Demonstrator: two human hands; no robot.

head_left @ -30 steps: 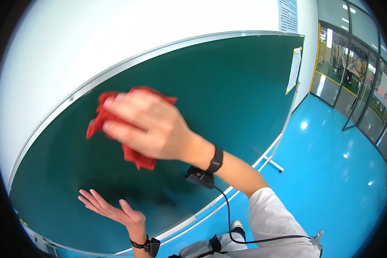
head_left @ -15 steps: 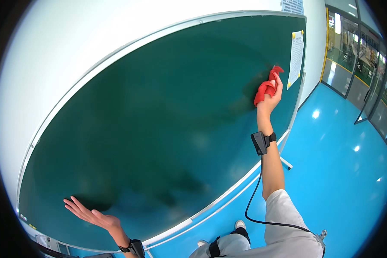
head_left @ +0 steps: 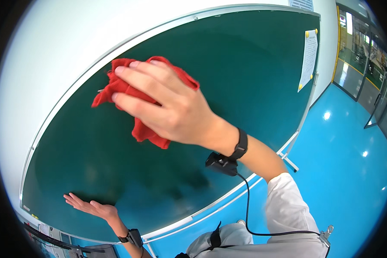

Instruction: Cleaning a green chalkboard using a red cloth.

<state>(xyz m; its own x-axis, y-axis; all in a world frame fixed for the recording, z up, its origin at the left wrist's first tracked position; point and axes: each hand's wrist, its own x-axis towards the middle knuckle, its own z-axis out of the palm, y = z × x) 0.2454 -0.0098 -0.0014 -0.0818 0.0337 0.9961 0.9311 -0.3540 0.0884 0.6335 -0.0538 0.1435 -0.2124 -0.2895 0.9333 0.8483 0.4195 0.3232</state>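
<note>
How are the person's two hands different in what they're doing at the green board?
The right hand presses a crumpled red cloth against the green board, fingers spread over it; the left hand holds nothing and lies open, palm flat, near the board's lower left edge. The right hand looms large and high in the view; the left looks small and low. Both wear a dark wristband and both meet the board.
</note>
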